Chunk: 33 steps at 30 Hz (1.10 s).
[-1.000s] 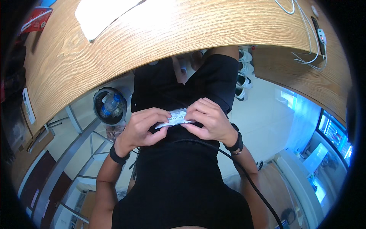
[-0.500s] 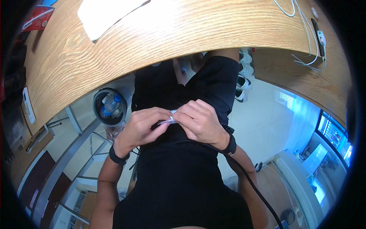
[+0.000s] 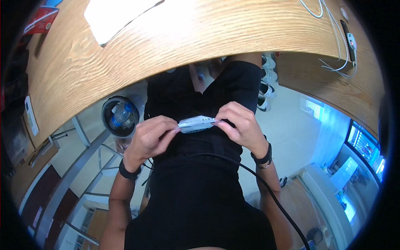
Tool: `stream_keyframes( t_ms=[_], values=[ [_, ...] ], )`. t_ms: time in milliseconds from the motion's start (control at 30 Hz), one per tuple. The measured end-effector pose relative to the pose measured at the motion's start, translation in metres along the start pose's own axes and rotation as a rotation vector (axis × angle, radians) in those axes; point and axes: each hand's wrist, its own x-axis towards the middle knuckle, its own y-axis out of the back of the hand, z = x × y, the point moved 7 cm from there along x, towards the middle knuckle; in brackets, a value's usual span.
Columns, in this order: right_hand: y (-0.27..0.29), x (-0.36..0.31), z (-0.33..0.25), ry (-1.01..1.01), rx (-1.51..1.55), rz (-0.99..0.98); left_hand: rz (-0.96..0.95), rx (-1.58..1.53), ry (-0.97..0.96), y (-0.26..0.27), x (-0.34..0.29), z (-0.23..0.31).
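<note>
Over my lap, a small silvery-white packet [image 3: 196,122] with dark print is stretched level between my hands. My left hand [image 3: 152,136] pinches its left end between thumb and fingers. At its other end, my right hand [image 3: 241,125] grips the corner the same way. A fold or flap runs along the packet's upper edge; whether it is torn I cannot tell, and its contents are hidden. Dark bands circle both wrists.
The wooden desk [image 3: 125,62] edge curves just beyond my knees, with a white sheet [image 3: 118,18] on it. White cables [image 3: 333,37] hang at the right. A bin [image 3: 121,116] with plastic bottles stands at the left. A black cable [image 3: 266,187] crosses my body. Shoes [image 3: 266,89] line the floor.
My hands have drawn apart, the right one moving right and slightly up. The packet, mostly covered by my fingers before, now shows stretched between them.
</note>
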Motion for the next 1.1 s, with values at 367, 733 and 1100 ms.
stream_keyframes(
  t_ms=[367, 733, 1100],
  values=[
    [-0.004, -0.005, -0.011, 0.072, -0.017, -0.015, -0.029, 0.057, -0.068, -0.003, -0.001, 0.012],
    [-0.021, 0.0, -0.023, 0.146, -0.116, -0.015, -0.014, 0.1, -0.108, -0.004, -0.007, 0.012],
    [-0.028, 0.005, -0.03, 0.174, -0.141, -0.003, 0.044, 0.092, -0.067, 0.002, -0.008, 0.011]
  ],
)
